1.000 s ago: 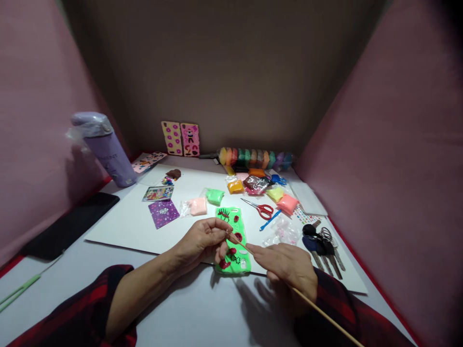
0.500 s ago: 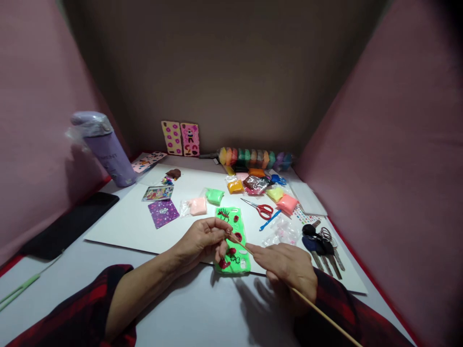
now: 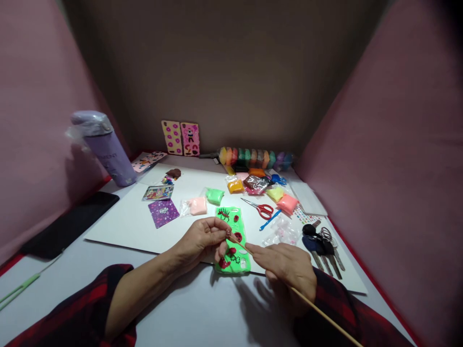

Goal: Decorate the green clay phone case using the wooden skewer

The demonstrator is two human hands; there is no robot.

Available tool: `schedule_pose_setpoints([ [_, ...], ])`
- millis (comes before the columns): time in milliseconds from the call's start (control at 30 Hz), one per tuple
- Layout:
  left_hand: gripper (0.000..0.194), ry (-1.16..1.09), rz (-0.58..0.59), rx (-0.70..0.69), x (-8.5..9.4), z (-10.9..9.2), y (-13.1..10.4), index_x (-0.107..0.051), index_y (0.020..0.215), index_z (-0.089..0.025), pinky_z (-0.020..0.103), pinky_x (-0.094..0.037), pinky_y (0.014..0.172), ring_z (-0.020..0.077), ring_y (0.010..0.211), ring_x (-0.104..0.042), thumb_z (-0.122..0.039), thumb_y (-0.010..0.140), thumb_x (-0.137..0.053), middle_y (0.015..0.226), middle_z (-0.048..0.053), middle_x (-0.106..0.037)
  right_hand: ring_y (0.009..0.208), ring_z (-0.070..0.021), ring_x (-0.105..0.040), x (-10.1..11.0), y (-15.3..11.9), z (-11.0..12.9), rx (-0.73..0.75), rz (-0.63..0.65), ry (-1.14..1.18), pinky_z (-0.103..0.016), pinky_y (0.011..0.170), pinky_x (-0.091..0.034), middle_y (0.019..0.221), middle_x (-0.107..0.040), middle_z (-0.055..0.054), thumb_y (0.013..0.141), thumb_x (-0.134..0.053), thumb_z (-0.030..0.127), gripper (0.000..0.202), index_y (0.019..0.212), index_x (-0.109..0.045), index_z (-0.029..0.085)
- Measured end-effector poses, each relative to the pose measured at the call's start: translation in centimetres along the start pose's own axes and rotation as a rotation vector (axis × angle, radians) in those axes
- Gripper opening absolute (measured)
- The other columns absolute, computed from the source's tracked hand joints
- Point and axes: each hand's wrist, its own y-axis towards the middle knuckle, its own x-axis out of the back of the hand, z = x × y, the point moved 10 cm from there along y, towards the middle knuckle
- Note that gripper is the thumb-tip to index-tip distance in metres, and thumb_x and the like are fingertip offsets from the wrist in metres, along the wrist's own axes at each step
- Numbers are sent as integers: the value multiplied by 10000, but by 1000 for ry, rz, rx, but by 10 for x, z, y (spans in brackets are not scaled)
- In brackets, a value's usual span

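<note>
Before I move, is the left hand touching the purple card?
Apart. The head view shows bare white board between the left hand and the purple card, which lies beyond the hand and to its left.

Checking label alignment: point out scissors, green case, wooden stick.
Scissors [image 3: 259,207]: head view, red handles near the pivot.
Green case [image 3: 241,226]: head view, upper half, bare green surface.
Wooden stick [image 3: 325,316]: head view, lower shaft.

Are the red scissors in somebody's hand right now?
No, the scissors lie on the white board, while the right hand holds a thin stick.
</note>
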Motion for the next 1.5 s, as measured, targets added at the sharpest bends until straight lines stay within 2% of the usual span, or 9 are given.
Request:
schedule_pose_setpoints([
  [167,248,-15,-11,7,1,-1,0,-556,841,-121,191,-426,393,72,377,-534,-277,730,-713,744,75,-701,689,-166,-662,3,0,-1,-22,-1,11,-305,518,-488,1020,-705,-129,940,-341,252,279,1082,-560,152],
  [500,274,-19,-13,15,0,0,0,-549,834,-117,175,-417,381,71,370,-526,-293,718,-723,655,51,-679,721,-164,-669,-1,-2,-3,1,10,11,-294,542,-498,1035,-701,-124,936,-371,246,278,1102,-565,136],
  [733,243,-33,-31,23,2,0,0,-549,865,-108,157,-412,351,71,404,-554,-254,743,-701,805,92,-695,733,-172,-677,2,1,1,-4,33,28,-297,538,-487,1023,-705,-134,948,-339,255,276,1080,-555,146],
  [1200,217,-31,-35,25,0,-1,0,-576,835,-103,159,-415,357,63,372,-534,-238,732,-710,734,86,-705,724,-167,-665,-3,-2,-1,-15,26,12,-305,548,-497,1038,-701,-128,949,-352,241,280,1083,-572,131],
  [1500,223,-56,-24,43,1,0,0,-574,849,-106,148,-390,325,64,363,-531,-248,738,-706,724,76,-701,734,-166,-680,3,1,0,-8,30,7,-297,548,-504,1027,-706,-121,945,-356,262,266,1084,-557,158],
])
